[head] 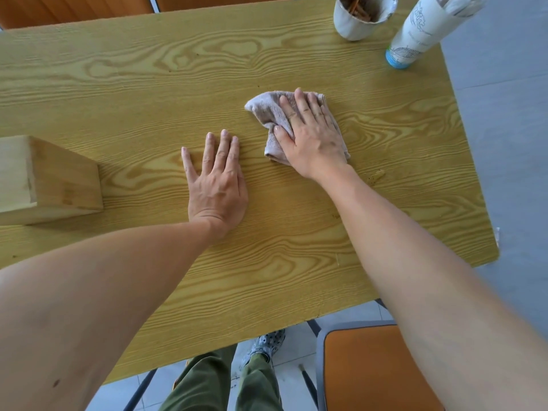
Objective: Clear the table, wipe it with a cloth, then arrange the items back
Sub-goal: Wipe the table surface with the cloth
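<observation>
Cloth [272, 114], pale pinkish-grey, crumpled, flat under right hand [311, 134], table [148, 84]

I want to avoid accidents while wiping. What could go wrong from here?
The cup and bottle stand near the table's far right corner; a wide sweep of the cloth under the right hand might knock them off. Crumbs nearby could be missed.
</observation>
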